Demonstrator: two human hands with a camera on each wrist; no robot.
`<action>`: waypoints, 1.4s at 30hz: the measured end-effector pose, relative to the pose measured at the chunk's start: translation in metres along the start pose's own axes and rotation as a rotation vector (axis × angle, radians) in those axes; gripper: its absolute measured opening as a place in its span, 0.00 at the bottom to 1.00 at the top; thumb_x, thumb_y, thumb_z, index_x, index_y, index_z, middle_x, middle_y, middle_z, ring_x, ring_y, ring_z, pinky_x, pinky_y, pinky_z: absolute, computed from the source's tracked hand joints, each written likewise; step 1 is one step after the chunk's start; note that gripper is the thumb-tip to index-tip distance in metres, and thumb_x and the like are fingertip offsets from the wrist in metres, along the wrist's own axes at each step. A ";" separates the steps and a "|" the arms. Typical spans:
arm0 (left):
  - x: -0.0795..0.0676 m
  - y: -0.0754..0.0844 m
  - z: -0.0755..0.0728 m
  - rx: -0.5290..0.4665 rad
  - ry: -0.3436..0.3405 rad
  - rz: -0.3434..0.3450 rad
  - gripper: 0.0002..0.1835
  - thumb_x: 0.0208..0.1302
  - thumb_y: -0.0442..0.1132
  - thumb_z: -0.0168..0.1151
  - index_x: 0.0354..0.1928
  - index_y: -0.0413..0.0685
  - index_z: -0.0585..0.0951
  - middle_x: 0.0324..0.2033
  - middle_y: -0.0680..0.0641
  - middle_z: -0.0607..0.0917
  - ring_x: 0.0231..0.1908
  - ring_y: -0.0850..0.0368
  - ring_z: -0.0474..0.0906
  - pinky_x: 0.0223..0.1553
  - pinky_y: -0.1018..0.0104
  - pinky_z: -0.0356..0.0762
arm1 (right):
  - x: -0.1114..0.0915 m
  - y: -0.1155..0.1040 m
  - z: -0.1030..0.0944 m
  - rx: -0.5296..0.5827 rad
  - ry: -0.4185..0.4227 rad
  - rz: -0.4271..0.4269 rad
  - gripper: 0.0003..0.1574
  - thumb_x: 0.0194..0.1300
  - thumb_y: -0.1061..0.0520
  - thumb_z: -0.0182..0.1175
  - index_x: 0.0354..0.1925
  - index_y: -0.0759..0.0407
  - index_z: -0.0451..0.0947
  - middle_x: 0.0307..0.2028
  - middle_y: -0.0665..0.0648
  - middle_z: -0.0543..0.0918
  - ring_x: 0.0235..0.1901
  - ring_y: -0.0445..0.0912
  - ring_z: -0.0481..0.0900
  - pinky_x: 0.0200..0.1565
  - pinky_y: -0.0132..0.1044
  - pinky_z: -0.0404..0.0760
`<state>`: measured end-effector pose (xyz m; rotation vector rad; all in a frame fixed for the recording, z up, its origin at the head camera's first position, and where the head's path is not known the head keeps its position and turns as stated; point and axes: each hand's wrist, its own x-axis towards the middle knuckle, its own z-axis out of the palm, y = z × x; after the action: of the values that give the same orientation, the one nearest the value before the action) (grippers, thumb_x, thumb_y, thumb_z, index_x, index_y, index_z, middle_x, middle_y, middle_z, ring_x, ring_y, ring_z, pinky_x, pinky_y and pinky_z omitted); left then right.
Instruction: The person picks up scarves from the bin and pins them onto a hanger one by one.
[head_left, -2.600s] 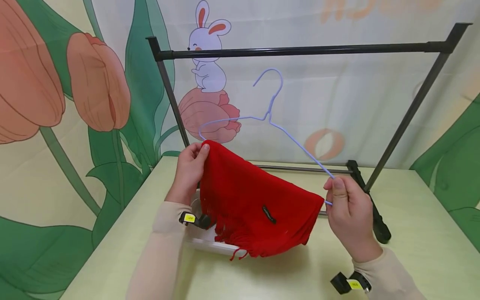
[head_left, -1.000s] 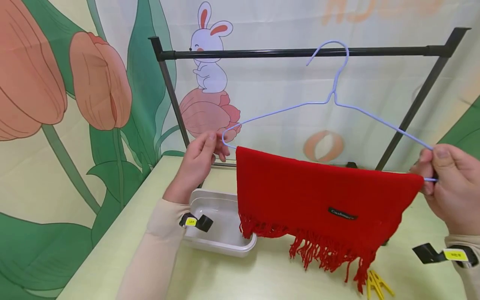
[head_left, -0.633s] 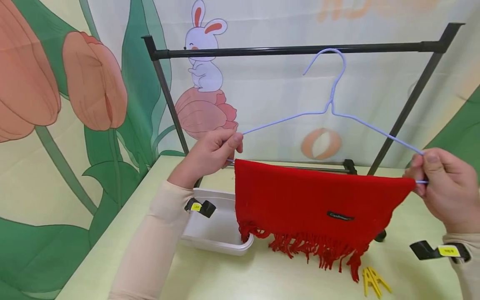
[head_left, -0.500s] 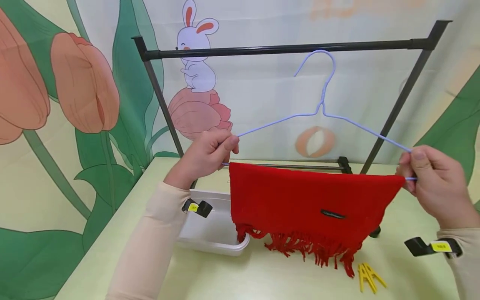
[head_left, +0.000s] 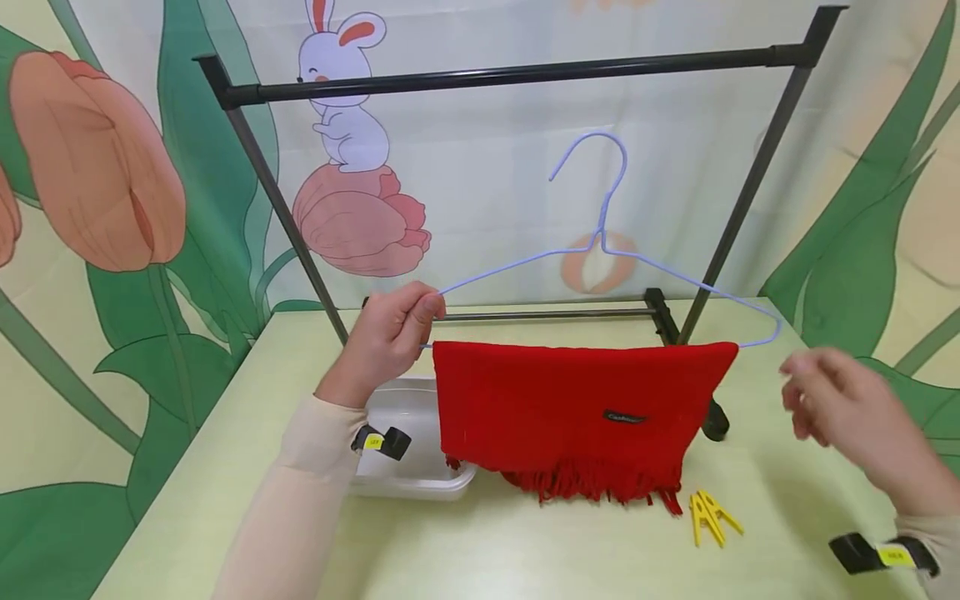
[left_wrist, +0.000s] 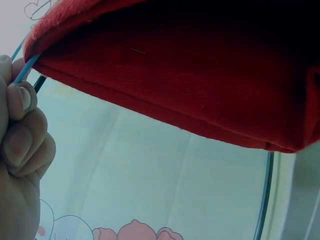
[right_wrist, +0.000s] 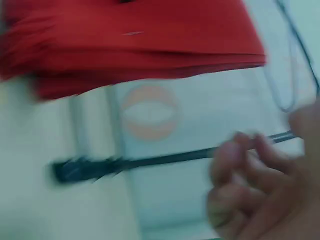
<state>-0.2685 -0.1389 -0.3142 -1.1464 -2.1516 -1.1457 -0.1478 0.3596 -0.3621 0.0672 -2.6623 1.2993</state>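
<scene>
Nearest the head camera, beige sleeves (head_left: 273, 525) cover both forearms; each wrist carries a black device (head_left: 851, 552) with a yellow label. Right hand (head_left: 847, 408): grip holds nothing, fingers loosely curled and apart from the hanger's right end; motion-blurred in the right wrist view. Two yellow clothespins (head_left: 702, 518) lie side by side on the pale desk (head_left: 555, 558), near the scarf's right fringe. Left hand (head_left: 392, 337): grip clamped on the left end of the lavender wire hanger (head_left: 603, 218), thumb and fingers closed around the wire just beside the fabric. Red fringed scarf (head_left: 540, 387) hangs folded over the hanger's lower bar, above the desk, fringe downward, small black label toward the right of its front. White plastic bin (head_left: 420, 489) sits on the desk behind the scarf's lower left corner; contact between them cannot be judged. Beyond stands a black garment rack (head_left: 517, 77); the hanger's hook appears below its top rail. Farthest back, a printed backdrop (head_left: 487, 183) shows tulips and a white rabbit.
</scene>
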 end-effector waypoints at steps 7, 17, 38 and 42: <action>-0.008 0.000 0.004 0.015 0.038 -0.012 0.05 0.77 0.25 0.58 0.40 0.37 0.81 0.17 0.47 0.75 0.19 0.63 0.69 0.20 0.68 0.72 | -0.045 0.039 0.059 -0.505 -0.322 0.125 0.23 0.71 0.40 0.71 0.46 0.57 0.81 0.28 0.50 0.77 0.27 0.43 0.70 0.29 0.35 0.67; -0.009 -0.002 0.008 -0.013 0.045 0.025 0.05 0.78 0.27 0.58 0.39 0.38 0.80 0.17 0.47 0.75 0.19 0.64 0.69 0.20 0.67 0.72 | -0.059 0.058 0.085 -0.505 -0.430 0.304 0.30 0.65 0.37 0.75 0.46 0.60 0.82 0.31 0.52 0.76 0.34 0.45 0.73 0.37 0.40 0.74; -0.014 -0.009 0.012 -0.030 0.068 0.000 0.06 0.78 0.28 0.58 0.39 0.39 0.81 0.17 0.47 0.76 0.18 0.64 0.69 0.19 0.68 0.71 | -0.071 0.061 0.067 -0.489 -0.479 0.406 0.30 0.63 0.49 0.79 0.51 0.71 0.84 0.34 0.51 0.84 0.34 0.46 0.76 0.41 0.43 0.86; -0.014 -0.010 0.012 -0.031 0.068 -0.005 0.06 0.78 0.27 0.58 0.39 0.38 0.81 0.18 0.47 0.76 0.19 0.63 0.70 0.20 0.68 0.73 | -0.069 0.059 0.057 -0.490 -0.405 0.337 0.27 0.70 0.53 0.73 0.54 0.74 0.82 0.37 0.51 0.86 0.35 0.46 0.77 0.39 0.39 0.85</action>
<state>-0.2690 -0.1386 -0.3352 -1.1002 -2.0928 -1.2071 -0.0953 0.3487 -0.4542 -0.2153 -3.3828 0.7175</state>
